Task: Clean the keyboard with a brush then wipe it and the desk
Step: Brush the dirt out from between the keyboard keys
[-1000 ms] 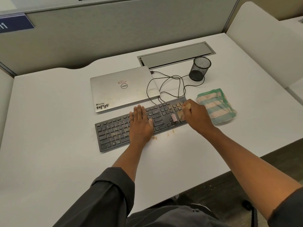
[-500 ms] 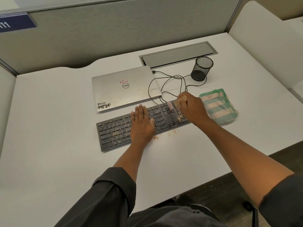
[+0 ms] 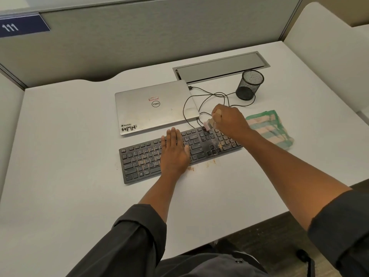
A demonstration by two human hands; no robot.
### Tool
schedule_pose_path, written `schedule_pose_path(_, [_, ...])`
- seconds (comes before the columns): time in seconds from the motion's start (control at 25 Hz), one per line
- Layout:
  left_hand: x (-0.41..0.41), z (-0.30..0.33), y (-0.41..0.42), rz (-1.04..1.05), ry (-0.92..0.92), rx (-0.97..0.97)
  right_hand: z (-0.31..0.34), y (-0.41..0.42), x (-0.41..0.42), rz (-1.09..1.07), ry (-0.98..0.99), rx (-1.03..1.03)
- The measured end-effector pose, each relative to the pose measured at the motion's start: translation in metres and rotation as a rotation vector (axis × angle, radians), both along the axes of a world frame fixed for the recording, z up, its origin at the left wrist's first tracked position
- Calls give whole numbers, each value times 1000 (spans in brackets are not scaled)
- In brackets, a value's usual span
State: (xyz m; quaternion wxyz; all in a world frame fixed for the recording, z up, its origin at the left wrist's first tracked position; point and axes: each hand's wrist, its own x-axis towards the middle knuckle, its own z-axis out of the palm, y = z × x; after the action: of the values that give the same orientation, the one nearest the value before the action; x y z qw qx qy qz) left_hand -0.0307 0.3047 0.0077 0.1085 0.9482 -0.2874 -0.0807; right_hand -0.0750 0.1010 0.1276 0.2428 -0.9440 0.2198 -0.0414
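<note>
A dark grey keyboard (image 3: 143,158) lies on the white desk (image 3: 60,156), with brown crumbs on its right-hand keys and on the desk along its front edge. My left hand (image 3: 174,151) rests flat on the middle of the keyboard, fingers straight. My right hand (image 3: 229,121) grips a small brush (image 3: 208,124) with a wooden handle; its pale bristles touch the keyboard's far right edge. A green and pink striped cloth (image 3: 271,128) lies on the desk just right of the keyboard, partly hidden by my right forearm.
A closed silver laptop (image 3: 153,106) sits behind the keyboard, with black cables (image 3: 191,102) looping to its right. A black mesh pen cup (image 3: 249,84) stands at the back right, near a metal cable hatch (image 3: 219,66). Grey partition walls enclose the desk.
My right hand has carried the brush from the keyboard's right front part toward its far edge. More crumbs show on the right-hand keys. My left hand has stayed put.
</note>
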Motion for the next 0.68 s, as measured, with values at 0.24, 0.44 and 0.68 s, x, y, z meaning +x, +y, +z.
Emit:
schedule_pose_path(0.24, [0,1,-1,3,-1,-10,0,-8,6,54,204,-53])
schedule_pose_path(0.44, [0,1,0,0,-17,0,15,-17,3,17,95,-26])
schedule_pose_path(0.68, [0,1,0,-2,-27,2,29,-18,2,156,357,-89])
